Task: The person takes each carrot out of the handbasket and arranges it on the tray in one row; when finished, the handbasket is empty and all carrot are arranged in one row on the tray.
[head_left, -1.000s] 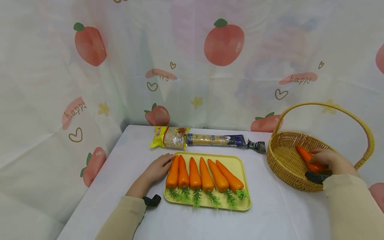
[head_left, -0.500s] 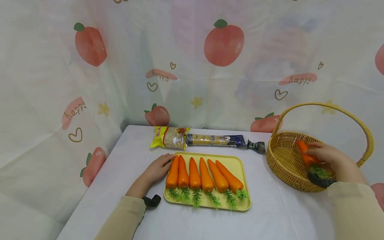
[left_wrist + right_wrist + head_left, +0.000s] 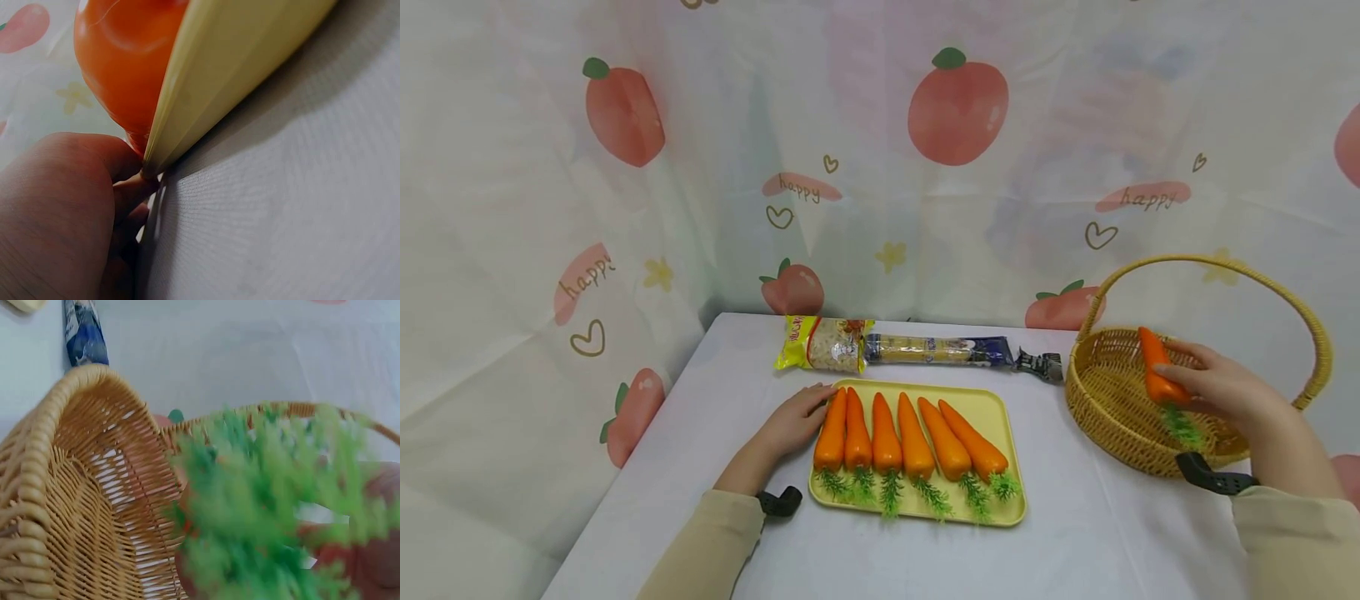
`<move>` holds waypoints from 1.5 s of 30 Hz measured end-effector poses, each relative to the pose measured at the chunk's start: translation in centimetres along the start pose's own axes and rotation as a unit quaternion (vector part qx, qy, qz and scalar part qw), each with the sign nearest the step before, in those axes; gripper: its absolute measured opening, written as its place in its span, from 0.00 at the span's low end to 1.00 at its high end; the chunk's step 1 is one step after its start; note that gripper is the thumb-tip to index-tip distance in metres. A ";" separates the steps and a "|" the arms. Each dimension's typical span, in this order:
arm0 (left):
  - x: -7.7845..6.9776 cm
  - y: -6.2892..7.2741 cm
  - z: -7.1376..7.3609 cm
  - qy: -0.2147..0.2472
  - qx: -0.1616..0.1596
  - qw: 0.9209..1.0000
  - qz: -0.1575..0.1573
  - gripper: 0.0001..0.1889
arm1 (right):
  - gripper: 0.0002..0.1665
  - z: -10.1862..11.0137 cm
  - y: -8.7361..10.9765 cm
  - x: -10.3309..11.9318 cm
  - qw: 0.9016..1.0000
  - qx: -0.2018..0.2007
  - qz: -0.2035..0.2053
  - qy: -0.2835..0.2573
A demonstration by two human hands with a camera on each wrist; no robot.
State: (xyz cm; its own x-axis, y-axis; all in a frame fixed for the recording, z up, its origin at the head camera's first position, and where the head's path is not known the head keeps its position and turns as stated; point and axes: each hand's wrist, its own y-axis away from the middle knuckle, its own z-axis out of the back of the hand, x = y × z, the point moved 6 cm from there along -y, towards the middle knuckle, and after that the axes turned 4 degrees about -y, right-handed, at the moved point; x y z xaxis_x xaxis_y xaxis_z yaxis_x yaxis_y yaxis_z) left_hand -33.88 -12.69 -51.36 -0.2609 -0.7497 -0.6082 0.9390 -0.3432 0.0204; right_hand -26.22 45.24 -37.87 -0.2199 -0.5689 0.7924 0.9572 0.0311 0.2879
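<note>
In the head view, my right hand (image 3: pixel 1232 387) holds a toy carrot (image 3: pixel 1152 354) over the wicker basket (image 3: pixel 1097 417), thumb on the near side. The carrot's tip points up and away, and its green leafy top (image 3: pixel 1182 425) hangs down. That leafy top (image 3: pixel 269 500) blurs across the right wrist view and hides most of the fingers. My left hand (image 3: pixel 795 421) is at the left edge of the yellow tray (image 3: pixel 985 404). In the left wrist view, its thumb and fingers (image 3: pixel 125 153) pinch the tray's rim (image 3: pixel 206 81). Several carrots (image 3: pixel 887 437) lie side by side on the tray.
Behind the tray lie a yellow-ended snack bag (image 3: pixel 831 343), a long clear-and-blue packet (image 3: pixel 936 350) and a small black packet (image 3: pixel 1039 365). The basket's tall handle (image 3: pixel 1217 260) arches over its right part. A printed cloth (image 3: pixel 955 217) hangs behind the table.
My right hand has lifted the carrot up from the basket floor and moved slightly right, uncovering more of its green top. My left hand, the tray and its carrots have stayed put.
</note>
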 end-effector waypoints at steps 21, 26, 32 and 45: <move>-0.2 0.0 0.0 -0.003 0.003 1.000 -0.004 0.24 | 0.52 -6.9 2.4 4.0 0.998 0.017 0.064 -0.013; -0.3 0.1 0.1 -0.001 0.004 1.000 -0.005 0.23 | 0.54 -9.1 2.3 4.6 0.998 0.024 0.062 -0.014; -0.2 0.1 0.1 0.002 0.006 1.000 -0.002 0.23 | 0.54 -11.3 2.3 5.5 0.997 0.037 0.072 -0.017; -0.1 0.0 0.0 -0.002 0.001 1.000 -0.006 0.23 | 0.56 -16.4 0.5 5.5 0.993 0.085 0.063 -0.052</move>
State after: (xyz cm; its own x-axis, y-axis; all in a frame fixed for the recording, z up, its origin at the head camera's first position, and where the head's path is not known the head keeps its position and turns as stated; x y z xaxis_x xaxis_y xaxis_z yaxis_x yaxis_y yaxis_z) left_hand -33.89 -12.61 -51.27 -0.2725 -0.7481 -0.6050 0.9356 -0.3527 0.0148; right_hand -23.82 28.70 -42.19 -0.1278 -0.4649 0.8761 0.9346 0.2392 0.2632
